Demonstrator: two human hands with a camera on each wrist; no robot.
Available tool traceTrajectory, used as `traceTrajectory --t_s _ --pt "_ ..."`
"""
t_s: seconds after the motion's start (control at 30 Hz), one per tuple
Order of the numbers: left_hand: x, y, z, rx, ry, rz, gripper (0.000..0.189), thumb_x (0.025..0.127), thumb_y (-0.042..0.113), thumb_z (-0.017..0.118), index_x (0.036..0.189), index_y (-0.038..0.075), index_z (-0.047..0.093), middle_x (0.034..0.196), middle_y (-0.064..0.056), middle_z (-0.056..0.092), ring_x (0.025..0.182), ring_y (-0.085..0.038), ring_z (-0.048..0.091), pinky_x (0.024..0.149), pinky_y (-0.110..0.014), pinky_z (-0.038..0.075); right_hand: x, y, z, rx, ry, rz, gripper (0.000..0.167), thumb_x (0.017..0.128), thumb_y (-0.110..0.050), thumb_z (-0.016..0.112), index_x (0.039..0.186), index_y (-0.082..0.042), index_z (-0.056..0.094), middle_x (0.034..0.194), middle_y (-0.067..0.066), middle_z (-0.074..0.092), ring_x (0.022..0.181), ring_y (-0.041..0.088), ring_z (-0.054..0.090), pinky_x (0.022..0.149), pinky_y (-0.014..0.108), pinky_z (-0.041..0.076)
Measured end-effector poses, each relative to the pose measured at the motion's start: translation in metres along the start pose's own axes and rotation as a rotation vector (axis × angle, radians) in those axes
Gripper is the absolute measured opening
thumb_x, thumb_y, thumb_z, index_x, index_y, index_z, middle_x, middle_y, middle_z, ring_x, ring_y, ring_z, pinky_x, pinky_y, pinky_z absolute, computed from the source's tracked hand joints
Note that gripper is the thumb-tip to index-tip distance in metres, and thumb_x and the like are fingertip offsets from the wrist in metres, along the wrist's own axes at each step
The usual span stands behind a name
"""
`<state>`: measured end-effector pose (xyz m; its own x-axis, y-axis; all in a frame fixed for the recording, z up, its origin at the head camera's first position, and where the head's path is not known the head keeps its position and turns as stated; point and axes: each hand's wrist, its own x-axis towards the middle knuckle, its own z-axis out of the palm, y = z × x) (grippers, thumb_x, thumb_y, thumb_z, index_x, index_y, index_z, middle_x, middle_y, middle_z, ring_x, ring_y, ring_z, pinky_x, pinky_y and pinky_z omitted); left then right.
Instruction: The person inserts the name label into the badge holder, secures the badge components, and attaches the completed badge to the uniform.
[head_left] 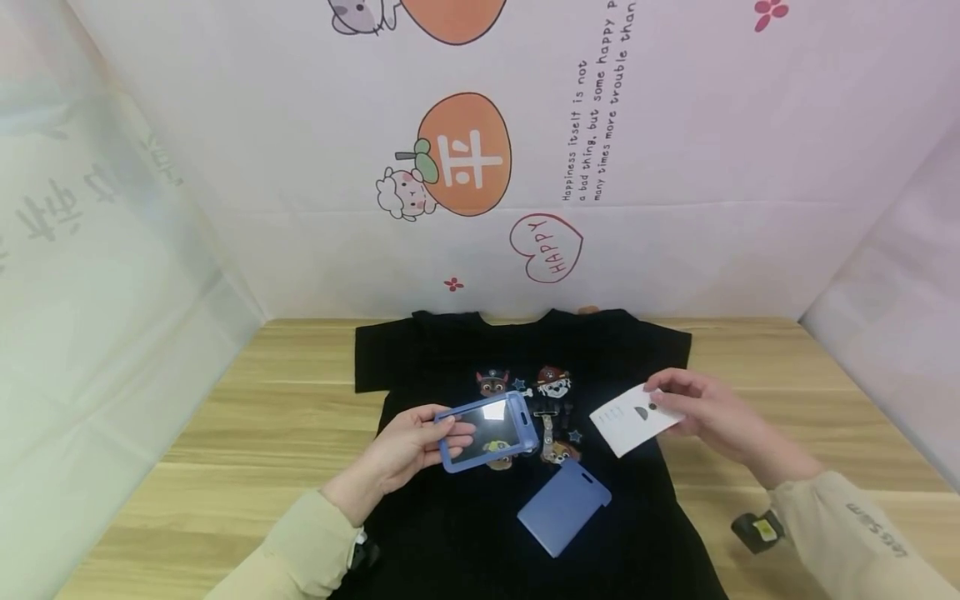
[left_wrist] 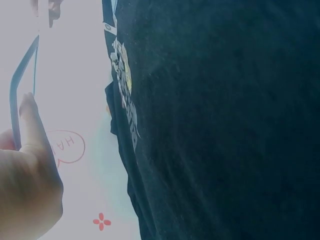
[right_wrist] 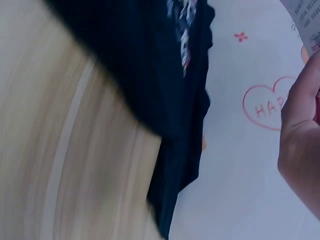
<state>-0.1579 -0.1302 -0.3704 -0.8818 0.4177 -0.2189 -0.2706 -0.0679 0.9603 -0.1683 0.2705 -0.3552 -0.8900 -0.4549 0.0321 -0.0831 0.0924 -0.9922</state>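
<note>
The surface (head_left: 300,400) is pale, grained wood. Directly on it lies a black shirt (head_left: 465,525), spread with its neck at twelve o'clock and sleeves at ten and two; on the shirt, at five o'clock from its print (head_left: 555,383), rests a blue cover (head_left: 562,510).

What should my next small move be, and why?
Perhaps bring the white card to the blue frame: your right hand pinches the card, your left hand holds the frame, and the blue panel lies apart on the black shirt.
</note>
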Motion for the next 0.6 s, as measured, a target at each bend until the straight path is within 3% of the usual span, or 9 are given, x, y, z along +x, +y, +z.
traceTrajectory --t_s 0.17,0.3,0.6 --pt "0.001 0.001 0.004 -0.003 -0.010 -0.001 0.026 0.099 0.013 0.050 0.116 -0.006 0.048 0.108 -0.014 0.070 0.089 -0.012 0.069 0.086 -0.028 0.054 0.004 -0.004 0.009 0.114 -0.092 -0.090 0.034 0.101 -0.004 0.035 0.112 -0.020 0.063 0.114 -0.006 0.060 0.093 0.012 0.063 0.075 0.026 0.057" --pt "0.003 0.001 0.007 -0.006 -0.023 -0.004 0.028 0.099 0.013 0.050 0.117 -0.007 0.047 0.109 -0.015 0.069 0.088 -0.011 0.069 0.085 -0.027 0.054 0.006 -0.008 0.018 0.124 -0.116 -0.098 0.037 0.100 -0.004 0.034 0.113 -0.021 0.064 0.117 -0.007 0.059 0.096 0.012 0.062 0.074 0.026 0.056" --pt "0.010 0.003 0.016 -0.013 -0.017 -0.010 0.022 0.098 0.013 0.051 0.114 -0.002 0.051 0.113 -0.019 0.067 0.093 -0.017 0.069 0.086 -0.030 0.054 0.012 -0.011 0.045 -0.041 -0.102 -0.084 0.032 0.094 -0.001 0.049 0.113 -0.022 0.064 0.118 -0.014 0.060 0.099 0.011 0.060 0.080 0.025 0.054"
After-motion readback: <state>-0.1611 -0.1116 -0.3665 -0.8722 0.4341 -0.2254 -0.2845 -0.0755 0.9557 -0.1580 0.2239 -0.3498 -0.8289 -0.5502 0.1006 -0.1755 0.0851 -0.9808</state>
